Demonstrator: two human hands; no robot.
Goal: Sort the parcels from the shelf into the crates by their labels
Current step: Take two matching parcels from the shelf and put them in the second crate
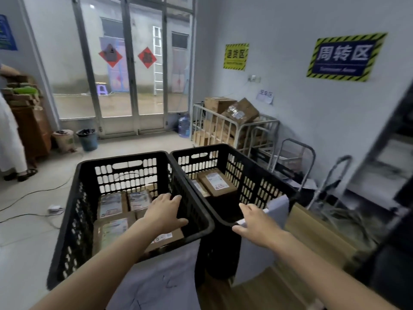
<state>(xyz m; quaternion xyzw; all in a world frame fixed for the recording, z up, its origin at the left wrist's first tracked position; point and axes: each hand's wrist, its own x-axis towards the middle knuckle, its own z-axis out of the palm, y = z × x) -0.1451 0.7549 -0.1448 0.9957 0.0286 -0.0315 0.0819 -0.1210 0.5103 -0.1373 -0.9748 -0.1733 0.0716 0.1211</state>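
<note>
Two black plastic crates stand side by side in front of me. The left crate (73, 211) holds several brown cardboard parcels with white labels (112, 205). The right crate (257, 175) holds two labelled parcels (218, 183). My left hand (165, 212) hovers over the left crate's right side, fingers spread and relaxed, holding nothing. My right hand (253, 222) reaches over the near right corner of the right crate, and its fingers look to touch or grip a flat white piece (277, 209) at the crate's rim; the grip is hidden.
A metal cage trolley with cardboard boxes (232, 117) stands at the back right wall. Hand trucks (297, 159) and a dark shelf frame (393, 153) are on the right. A person (10, 139) stands at the far left by stacked boxes. Cables (33, 198) lie on the floor.
</note>
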